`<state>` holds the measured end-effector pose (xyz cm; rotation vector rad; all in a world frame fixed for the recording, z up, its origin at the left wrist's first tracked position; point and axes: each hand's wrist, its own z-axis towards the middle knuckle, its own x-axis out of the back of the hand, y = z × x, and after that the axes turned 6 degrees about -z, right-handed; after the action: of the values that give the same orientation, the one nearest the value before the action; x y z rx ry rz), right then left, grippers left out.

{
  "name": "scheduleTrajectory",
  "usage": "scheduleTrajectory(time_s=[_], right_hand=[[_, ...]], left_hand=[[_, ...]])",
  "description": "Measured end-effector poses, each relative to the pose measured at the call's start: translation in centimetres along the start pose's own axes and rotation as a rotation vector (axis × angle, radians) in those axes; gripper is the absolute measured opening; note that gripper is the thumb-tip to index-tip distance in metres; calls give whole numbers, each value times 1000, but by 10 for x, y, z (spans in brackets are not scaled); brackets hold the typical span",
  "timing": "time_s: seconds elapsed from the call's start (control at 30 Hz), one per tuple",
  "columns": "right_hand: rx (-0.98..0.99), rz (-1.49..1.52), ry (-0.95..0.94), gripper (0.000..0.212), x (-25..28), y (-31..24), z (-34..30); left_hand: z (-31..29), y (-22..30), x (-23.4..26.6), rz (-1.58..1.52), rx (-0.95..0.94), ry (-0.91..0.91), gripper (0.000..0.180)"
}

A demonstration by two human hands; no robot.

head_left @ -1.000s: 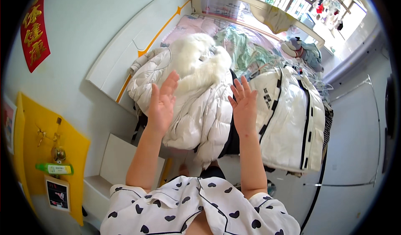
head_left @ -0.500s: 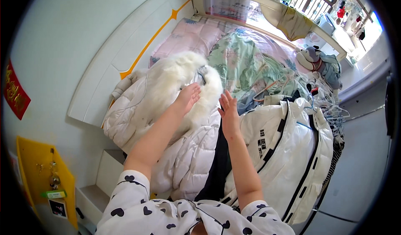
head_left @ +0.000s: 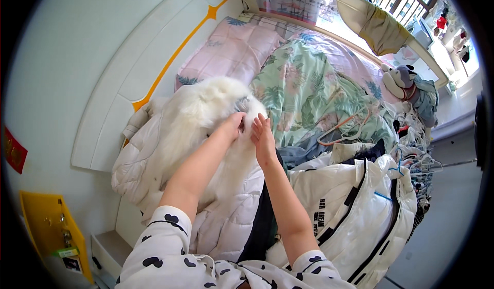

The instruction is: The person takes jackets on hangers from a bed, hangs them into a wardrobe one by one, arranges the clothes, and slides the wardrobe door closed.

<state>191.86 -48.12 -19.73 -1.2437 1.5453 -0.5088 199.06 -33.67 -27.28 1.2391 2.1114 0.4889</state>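
Your left hand (head_left: 235, 126) now meets the fur (head_left: 188, 119), curled, grip unclear; your spread, empty right hand (head_left: 264, 142) nears, bringing the coat (head_left: 229, 224) within reach.

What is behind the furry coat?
Behind the coat are a pink pillow and, right of it, a green blanket. The coat hides part of the pillow's near edge; whatever lies under the coat cannot be seen.

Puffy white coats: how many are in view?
2: a fur-trimmed coat at left and a black-trimmed coat at right. More may be hidden beneath.
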Motion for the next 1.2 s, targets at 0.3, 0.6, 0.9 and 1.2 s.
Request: scheduleTrajectory(time_s=[0.3,0.6,0.9,1.2], right_hand=[[-22,-10,43,64,20,9,24],[146,107,-93,37,-14,-68,-64],[457,-25,-85,24,-65,-115,-174],[472,-628,-653,46,-191,-86,-326]], left_hand=[[-16,21,-49,299,65,-7,15],[-126,54,-69,6,-492,-54,14],[-342,110,-7,-219,-664,-88,31],[-539,34,69,-418,-1142,-83,30]])
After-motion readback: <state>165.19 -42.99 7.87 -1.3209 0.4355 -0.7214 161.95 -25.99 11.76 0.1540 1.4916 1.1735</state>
